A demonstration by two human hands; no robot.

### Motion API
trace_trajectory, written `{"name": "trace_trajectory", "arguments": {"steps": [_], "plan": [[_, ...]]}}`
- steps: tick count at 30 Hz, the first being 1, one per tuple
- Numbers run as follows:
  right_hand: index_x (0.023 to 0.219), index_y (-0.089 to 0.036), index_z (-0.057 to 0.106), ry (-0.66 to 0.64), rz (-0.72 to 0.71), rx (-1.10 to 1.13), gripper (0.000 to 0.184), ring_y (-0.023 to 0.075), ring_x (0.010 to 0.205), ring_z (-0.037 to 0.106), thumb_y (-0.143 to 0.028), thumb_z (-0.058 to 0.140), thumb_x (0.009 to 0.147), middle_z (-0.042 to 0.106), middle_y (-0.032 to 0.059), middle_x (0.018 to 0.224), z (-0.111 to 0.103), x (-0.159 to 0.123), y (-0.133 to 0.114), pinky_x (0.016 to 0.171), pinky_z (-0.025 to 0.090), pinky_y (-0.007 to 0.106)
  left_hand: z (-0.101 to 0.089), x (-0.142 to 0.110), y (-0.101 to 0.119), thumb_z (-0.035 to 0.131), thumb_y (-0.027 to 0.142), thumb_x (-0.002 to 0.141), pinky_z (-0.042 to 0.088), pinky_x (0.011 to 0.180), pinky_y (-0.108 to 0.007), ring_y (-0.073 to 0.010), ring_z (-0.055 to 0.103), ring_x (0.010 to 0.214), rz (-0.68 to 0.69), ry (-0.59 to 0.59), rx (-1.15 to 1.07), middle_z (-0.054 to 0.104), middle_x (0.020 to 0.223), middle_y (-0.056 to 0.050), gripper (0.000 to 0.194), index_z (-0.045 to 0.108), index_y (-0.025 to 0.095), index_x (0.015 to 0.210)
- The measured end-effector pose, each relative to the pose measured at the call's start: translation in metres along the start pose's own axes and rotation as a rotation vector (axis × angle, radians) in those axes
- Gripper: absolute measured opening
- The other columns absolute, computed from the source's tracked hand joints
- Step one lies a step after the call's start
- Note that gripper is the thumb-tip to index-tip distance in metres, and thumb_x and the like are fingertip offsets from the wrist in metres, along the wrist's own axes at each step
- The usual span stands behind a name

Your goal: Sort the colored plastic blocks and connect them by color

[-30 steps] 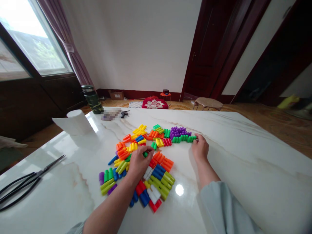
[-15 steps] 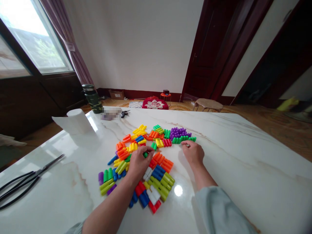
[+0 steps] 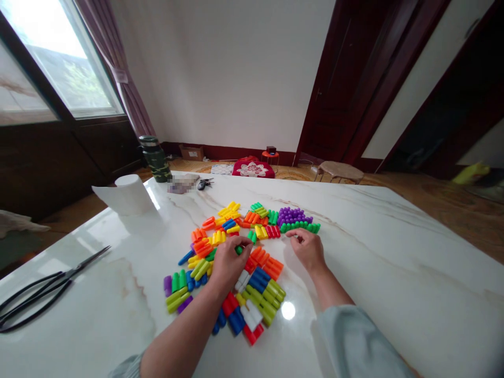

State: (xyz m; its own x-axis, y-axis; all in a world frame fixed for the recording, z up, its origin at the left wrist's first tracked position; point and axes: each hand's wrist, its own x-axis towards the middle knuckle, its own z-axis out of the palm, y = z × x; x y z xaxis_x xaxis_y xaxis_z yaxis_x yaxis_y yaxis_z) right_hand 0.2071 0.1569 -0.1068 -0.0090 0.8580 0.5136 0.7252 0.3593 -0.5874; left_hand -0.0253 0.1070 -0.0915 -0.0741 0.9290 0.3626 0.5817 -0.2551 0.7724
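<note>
Many bullet-shaped plastic building blocks in several colours lie in joined rows and clusters on the table. My left hand (image 3: 232, 260) is curled low over the middle of them, thumb and fingers drawn together. A bit of green block (image 3: 239, 250) shows inside its curl; I cannot tell whether it is held. Orange blocks (image 3: 266, 262) lie right beside that hand. My right hand (image 3: 309, 249) is pinched closed just in front of the row of green blocks (image 3: 301, 227) and near the red blocks (image 3: 273, 231). Whatever its fingertips hold is hidden. Behind the green row sits a purple cluster (image 3: 293, 216).
On the white marble-look table (image 3: 394, 262) are long-handled black scissors (image 3: 65, 281) at left, a paper roll (image 3: 132, 197), a camouflage flask (image 3: 155, 160) and keys (image 3: 205, 184). A round stool (image 3: 340, 170) stands beyond the far edge.
My right hand has moved a little left, towards the red blocks. My left hand stays over the same blocks. The whole view has shifted slightly.
</note>
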Motion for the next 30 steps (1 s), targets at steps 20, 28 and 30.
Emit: {"name": "trace_trajectory", "arguments": {"steps": [20,28,30], "plan": [[0.141,-0.027,0.046,-0.537,0.106,-0.567,0.055,0.0333,0.137,0.036,-0.054,0.032,0.096,0.035,0.0109,0.154,0.095,0.097,-0.088,0.108,0.030,0.056,0.004,0.002,-0.001,0.059,0.009,0.079,0.050,0.088,-0.037,-0.0218,0.063,0.099,-0.013,0.257,-0.140,0.066,0.105,-0.006,0.026,0.065,0.022,0.101],[0.128,-0.023,0.059,-0.518,0.118,-0.505,0.056,0.0257,0.109,0.061,-0.054,0.024,0.097,0.066,0.0118,0.119,0.079,0.072,-0.126,0.091,0.043,0.037,-0.002,0.004,0.000,0.051,0.025,0.093,0.045,0.099,-0.040,-0.0235,0.056,0.112,0.010,0.403,-0.201,0.061,0.116,-0.009,0.024,0.057,0.020,0.115],[0.120,-0.024,0.064,-0.474,0.054,-0.482,0.050,0.0215,0.100,0.065,-0.047,0.025,0.099,0.071,0.0082,0.108,0.066,0.079,-0.123,0.084,0.045,0.030,-0.003,0.005,-0.002,0.049,0.025,0.094,0.045,0.099,-0.039,-0.0229,0.056,0.112,0.006,0.435,-0.215,0.060,0.116,-0.009,0.024,0.056,0.019,0.116]]}}
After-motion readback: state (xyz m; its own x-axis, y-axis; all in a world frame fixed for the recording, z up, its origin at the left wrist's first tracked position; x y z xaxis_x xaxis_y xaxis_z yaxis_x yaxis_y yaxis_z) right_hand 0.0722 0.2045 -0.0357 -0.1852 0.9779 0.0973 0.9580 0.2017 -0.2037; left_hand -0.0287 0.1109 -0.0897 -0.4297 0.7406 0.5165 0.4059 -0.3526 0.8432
